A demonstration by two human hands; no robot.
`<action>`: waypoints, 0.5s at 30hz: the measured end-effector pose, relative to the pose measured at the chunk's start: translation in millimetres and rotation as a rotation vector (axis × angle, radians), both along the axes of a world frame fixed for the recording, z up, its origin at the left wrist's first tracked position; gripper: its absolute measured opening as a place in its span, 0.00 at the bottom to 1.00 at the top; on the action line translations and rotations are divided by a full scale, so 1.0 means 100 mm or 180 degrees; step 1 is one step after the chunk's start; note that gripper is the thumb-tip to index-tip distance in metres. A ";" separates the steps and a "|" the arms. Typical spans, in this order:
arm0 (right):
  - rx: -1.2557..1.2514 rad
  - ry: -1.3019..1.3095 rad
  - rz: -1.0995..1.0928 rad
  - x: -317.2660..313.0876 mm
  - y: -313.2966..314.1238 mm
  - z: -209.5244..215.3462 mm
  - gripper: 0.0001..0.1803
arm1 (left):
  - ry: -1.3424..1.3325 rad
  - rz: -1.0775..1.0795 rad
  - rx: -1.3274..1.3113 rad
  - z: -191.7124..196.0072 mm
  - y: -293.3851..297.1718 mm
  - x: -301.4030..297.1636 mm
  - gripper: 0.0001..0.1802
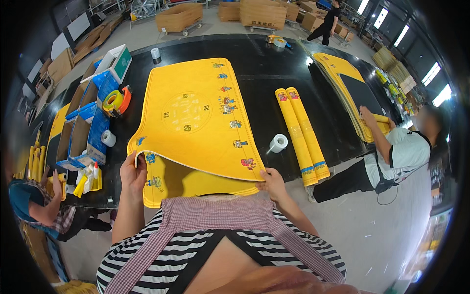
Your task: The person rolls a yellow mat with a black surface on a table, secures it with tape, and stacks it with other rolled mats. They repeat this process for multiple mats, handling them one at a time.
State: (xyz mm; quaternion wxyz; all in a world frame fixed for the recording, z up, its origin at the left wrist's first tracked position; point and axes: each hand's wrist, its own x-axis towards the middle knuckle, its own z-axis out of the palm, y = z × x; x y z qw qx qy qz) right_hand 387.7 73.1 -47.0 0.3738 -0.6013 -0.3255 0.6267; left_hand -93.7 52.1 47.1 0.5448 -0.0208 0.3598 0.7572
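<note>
A yellow mat (196, 142) printed with cartoon figures and a faint circle lies in front of me on the black table. My left hand (133, 172) pinches its near left corner. With my right hand (272, 183) I grip the near right corner. The near edge is lifted and bowed between my hands, showing a pale underside rim. Beneath it lies another yellow mat (196, 187) with similar figures along its left side. To the right, two rolled yellow mats (301, 134) lie side by side, next to a white roll (278, 143).
Blue cardboard boxes (98, 117), a tape dispenser (125, 101) and a white spray bottle (88, 180) stand at the left. Tape rolls (279, 42) lie at the far edge. At the right a co-worker (404, 152) handles a yellow roll by stacked mats (338, 68); another person (44, 206) works at the left.
</note>
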 end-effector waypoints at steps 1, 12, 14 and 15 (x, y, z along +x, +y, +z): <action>0.0050 0.0686 -0.0333 -0.02 -0.01 -0.08 0.18 | 0.0049 -0.0068 0.0048 -0.03 -0.01 -0.03 0.13; 0.0647 0.0944 0.0390 -0.61 2.75 1.86 0.15 | 0.1470 -0.0479 0.0160 1.00 2.07 -1.20 0.13; 0.1857 0.1117 0.0145 -0.77 2.95 2.43 0.18 | 0.1637 0.0037 0.0652 1.66 2.23 -1.14 0.14; 0.2488 0.1205 -0.0133 -0.88 2.90 2.63 0.19 | 0.1576 0.0116 0.1076 1.91 2.14 -1.03 0.15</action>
